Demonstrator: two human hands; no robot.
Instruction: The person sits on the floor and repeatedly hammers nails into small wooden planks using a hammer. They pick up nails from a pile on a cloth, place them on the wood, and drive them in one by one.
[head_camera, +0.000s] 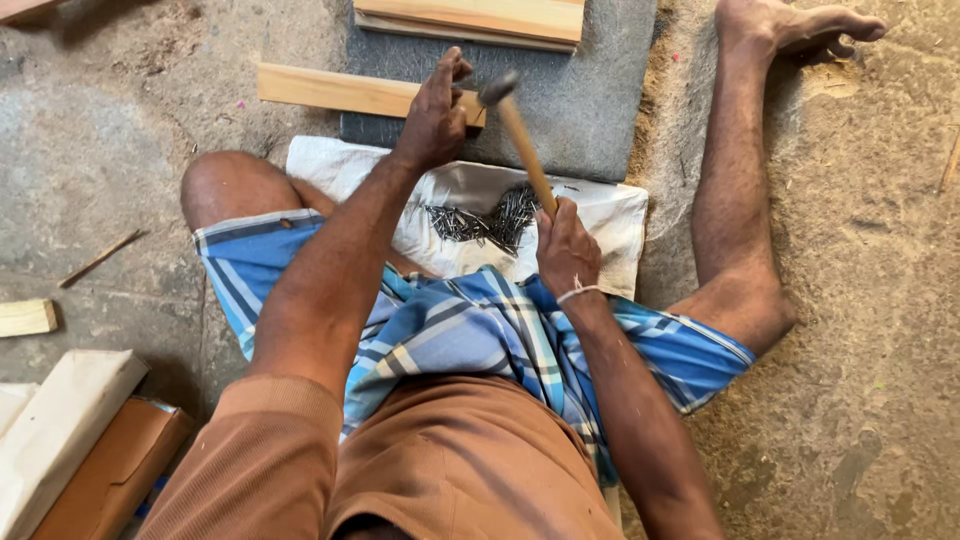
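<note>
I sit on the floor with my legs spread. My right hand (566, 247) grips the wooden handle of a hammer (520, 135), whose metal head is raised and blurred above a wooden strip (335, 90). My left hand (436, 110) rests on the right end of that strip, fingers pinched together; whether they hold a nail I cannot tell. The strip lies partly on a grey slab (590, 100). Between my legs a white cloth (610, 215) carries a heap of small dark nails (480, 220).
More wooden strips (470, 20) lie at the slab's far edge. A thin stick (100, 258) and a small wood block (25, 317) lie at the left. White and brown boxes (80, 440) sit at the lower left. My right foot (800, 25) reaches the top right.
</note>
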